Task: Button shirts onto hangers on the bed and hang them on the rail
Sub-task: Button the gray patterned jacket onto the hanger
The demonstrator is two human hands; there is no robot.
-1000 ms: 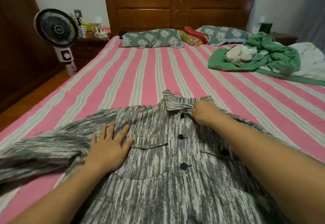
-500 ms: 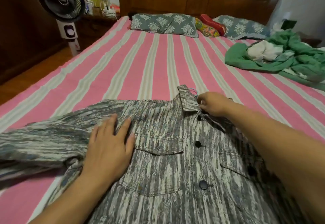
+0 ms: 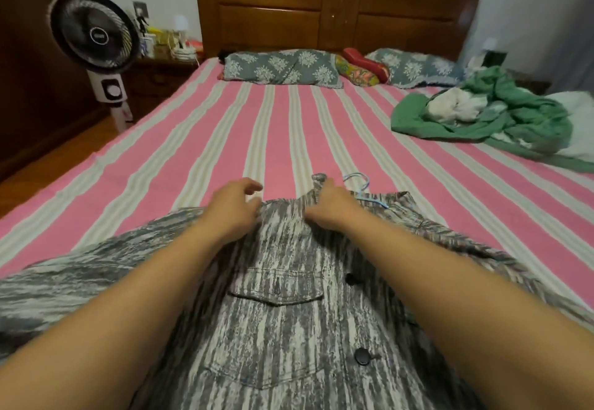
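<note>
**Shirt flat on bed, both hands at the collar**

Lowest in frame: my two bare forearms run up from the bottom corners over the grey-and-white streaked shirt (image 3: 289,329), which lies front-up on the bed (image 3: 225,139). Two dark buttons show down its placket, and a flapped chest pocket sits at mid-frame.

Centre of frame: my right hand (image 3: 331,205) grips the collar, fingers curled into the fabric at the neck. My left hand (image 3: 233,205) rests on the shirt's shoulder edge just left of the collar; its fingers are loosely bent and spread, and I cannot tell whether they pinch any cloth.

Just right of the right hand: the light blue hanger (image 3: 363,189), its hook sticking out of the neck opening and lying on the pink-striped sheet.

Right of frame, farther up: a crumpled green blanket (image 3: 514,120) with white cloth bundled in it.

Top of frame: patterned pillows (image 3: 283,67) against the wooden headboard (image 3: 337,7).

Upper left: a standing fan (image 3: 96,36) beside the bed, in front of a cluttered nightstand (image 3: 160,68).
</note>
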